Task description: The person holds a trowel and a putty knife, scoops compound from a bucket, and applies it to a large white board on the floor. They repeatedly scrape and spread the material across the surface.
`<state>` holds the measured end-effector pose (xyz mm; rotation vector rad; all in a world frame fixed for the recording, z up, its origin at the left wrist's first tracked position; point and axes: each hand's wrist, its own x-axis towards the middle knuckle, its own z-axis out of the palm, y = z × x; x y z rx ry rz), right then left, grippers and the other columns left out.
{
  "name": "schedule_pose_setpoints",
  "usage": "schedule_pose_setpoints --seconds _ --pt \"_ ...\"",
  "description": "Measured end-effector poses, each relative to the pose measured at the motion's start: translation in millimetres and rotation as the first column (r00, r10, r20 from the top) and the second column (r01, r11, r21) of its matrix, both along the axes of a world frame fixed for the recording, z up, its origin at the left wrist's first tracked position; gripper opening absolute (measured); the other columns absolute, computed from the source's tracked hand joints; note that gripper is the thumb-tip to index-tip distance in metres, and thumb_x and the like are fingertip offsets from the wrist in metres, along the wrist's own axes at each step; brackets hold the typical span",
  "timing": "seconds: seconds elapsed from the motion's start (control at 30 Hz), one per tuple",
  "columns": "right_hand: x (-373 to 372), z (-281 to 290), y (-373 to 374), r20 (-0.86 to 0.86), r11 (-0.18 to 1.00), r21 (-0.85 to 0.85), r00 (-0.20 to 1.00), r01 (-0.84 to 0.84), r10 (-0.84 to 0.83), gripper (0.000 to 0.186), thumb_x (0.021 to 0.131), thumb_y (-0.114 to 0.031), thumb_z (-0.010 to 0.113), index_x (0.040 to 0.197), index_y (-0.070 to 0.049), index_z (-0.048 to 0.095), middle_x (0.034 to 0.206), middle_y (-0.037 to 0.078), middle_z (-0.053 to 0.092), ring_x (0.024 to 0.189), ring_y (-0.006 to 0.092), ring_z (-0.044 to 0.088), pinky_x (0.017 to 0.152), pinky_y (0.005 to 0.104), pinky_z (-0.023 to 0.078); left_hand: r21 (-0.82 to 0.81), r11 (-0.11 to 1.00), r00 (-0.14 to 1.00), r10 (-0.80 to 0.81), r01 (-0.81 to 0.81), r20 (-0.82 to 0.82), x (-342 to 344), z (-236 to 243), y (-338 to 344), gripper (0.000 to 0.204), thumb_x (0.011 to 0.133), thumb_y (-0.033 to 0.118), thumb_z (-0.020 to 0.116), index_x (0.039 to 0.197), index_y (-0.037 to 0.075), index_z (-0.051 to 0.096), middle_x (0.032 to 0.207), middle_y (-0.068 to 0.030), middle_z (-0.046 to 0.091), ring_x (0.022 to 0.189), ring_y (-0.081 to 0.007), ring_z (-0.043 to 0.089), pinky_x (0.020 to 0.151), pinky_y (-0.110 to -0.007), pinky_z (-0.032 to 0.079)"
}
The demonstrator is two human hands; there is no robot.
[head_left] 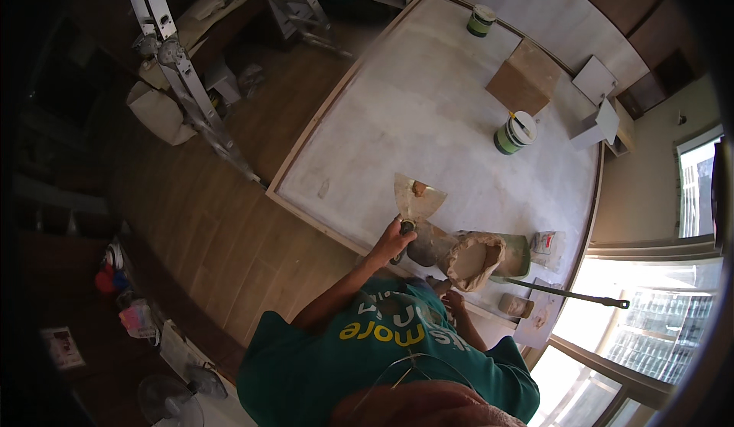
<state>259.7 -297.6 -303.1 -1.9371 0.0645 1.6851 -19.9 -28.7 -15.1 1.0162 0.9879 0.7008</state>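
Note:
My left hand (394,241) is closed round the handle of a wide putty knife (420,196). Its flared blade points away from me above the white-topped surface, with a brown smear on the metal. Just right of that hand lies a dark, rounded thing (425,250) whose kind I cannot make out. An open paper bag of pale powder (474,261) stands at the near edge with its rim rolled down. My right hand (453,301) is low beside the bag, close to my body; its fingers are small and partly hidden.
Behind the bag sits a green dustpan-like tray (518,255), near a long dark handle (569,293). A small tub (516,305) and a plastic packet (547,248) lie nearby. Farther off are two buckets (514,134) (481,20) and a cardboard box (524,77). A folding ladder (183,75) stands left.

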Motion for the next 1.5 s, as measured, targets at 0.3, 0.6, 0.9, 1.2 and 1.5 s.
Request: schedule_pose_setpoints --seconds 0.3,0.6,0.9,1.2,1.5 --pt "-43.8 4.4 102.7 -0.084 0.953 0.269 0.983 -0.138 0.166 0.041 0.094 -0.019 0.058 0.131 -0.002 0.054 0.092 0.007 0.063 0.071 0.0154 0.063 0.054 0.0242 0.047 -0.013 0.994 0.994 0.11 -0.11 0.0 -5.8 17.6 -2.0 0.046 0.085 0.013 0.063 0.127 0.003 0.05 0.102 -0.0025 0.054 0.093 -0.0128 0.048 0.083 -0.028 0.043" --pt "18.1 -23.2 142.5 -0.108 0.859 0.456 0.944 -0.232 0.312 0.031 0.091 -0.02 0.06 0.12 -0.01 0.064 0.081 0.0 0.061 0.065 0.013 0.059 0.05 0.0259 0.046 -0.02 0.971 0.97 0.236 -0.238 -0.058 -6.1 22.3 -8.5 0.047 0.085 0.012 0.064 0.128 0.001 0.05 0.108 -0.0064 0.057 0.098 -0.0154 0.052 0.088 -0.03 0.044" --pt "33.6 14.2 131.9 -0.004 0.926 0.276 0.963 -0.257 0.269 0.035 0.094 -0.022 0.059 0.126 -0.01 0.06 0.088 0.003 0.063 0.073 0.0143 0.061 0.064 0.03 0.053 -0.007 0.967 0.962 0.252 -0.254 -0.106 26.2 8.4 -29.8 0.042 0.085 0.013 0.064 0.123 0.002 0.051 0.1 -0.0047 0.056 0.09 -0.0144 0.053 0.082 -0.03 0.045" --pt "69.9 -10.3 87.4 -0.009 0.926 0.267 0.96 -0.266 0.279 0.044 0.091 -0.019 0.059 0.131 -0.001 0.057 0.099 0.012 0.066 0.076 0.0198 0.066 0.061 0.0304 0.055 -0.049 0.976 0.977 0.212 -0.212 -0.013 98.1 5.7 -71.8 0.045 0.086 0.015 0.065 0.127 0.005 0.051 0.103 -0.0035 0.056 0.095 -0.015 0.052 0.087 -0.03 0.044" --pt "85.5 32.8 135.8 0.404 0.738 0.522 0.886 -0.427 0.227 0.043 0.096 -0.023 0.057 0.135 -0.004 0.055 0.097 0.009 0.066 0.079 0.0158 0.064 0.067 0.0286 0.052 0.002 0.943 0.941 0.333 -0.334 -0.057 111.2 14.4 -62.5 0.042 0.085 0.014 0.065 0.124 0.008 0.052 0.096 0.0017 0.053 0.082 -0.0095 0.048 0.073 -0.026 0.042"
